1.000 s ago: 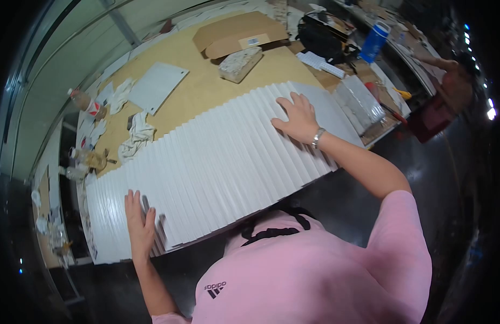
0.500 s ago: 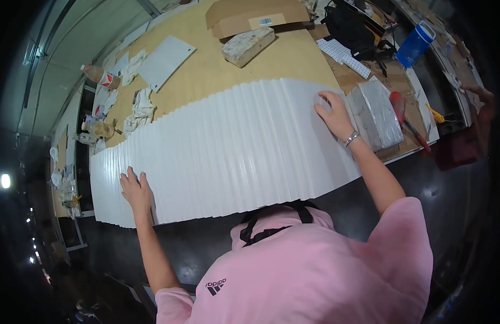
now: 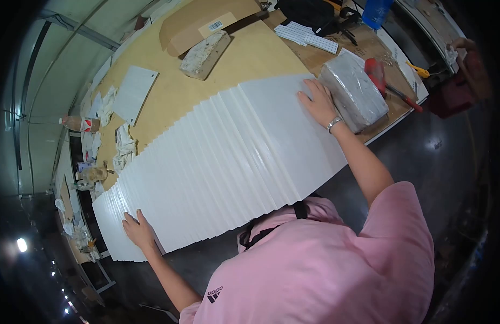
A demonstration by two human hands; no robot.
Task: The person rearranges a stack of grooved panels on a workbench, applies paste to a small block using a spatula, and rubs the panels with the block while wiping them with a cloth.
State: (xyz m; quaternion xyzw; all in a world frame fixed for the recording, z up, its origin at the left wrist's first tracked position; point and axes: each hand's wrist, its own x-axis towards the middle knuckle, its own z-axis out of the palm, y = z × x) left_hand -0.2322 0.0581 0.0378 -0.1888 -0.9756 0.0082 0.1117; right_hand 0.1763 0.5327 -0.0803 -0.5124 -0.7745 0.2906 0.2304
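Observation:
A long row of overlapping white sheets [image 3: 206, 156] is fanned out along the front of the table, the edges showing as close-set ridges. My left hand [image 3: 138, 229] lies on the sheets near the row's left end, fingers spread. At the right end, my right hand [image 3: 319, 102] rests flat on the wide top sheet with its fingers stretched out. A plastic-wrapped block [image 3: 353, 92] stands just right of my right hand, with a red-handled tool [image 3: 375, 75] against its far side.
On the tan tabletop [image 3: 260, 56] are a stone-like block [image 3: 205, 55], an opened cardboard box [image 3: 206, 21] and a white plate [image 3: 135, 94]. Crumpled cloths [image 3: 124, 147] and bottles [image 3: 79, 123] line the left edge. A blue jug [image 3: 376, 13] stands far right.
The view has turned, so the row slants more. The sheets at the right are spread differently, with a wider smooth one showing on top. Both hands stay on the sheets.

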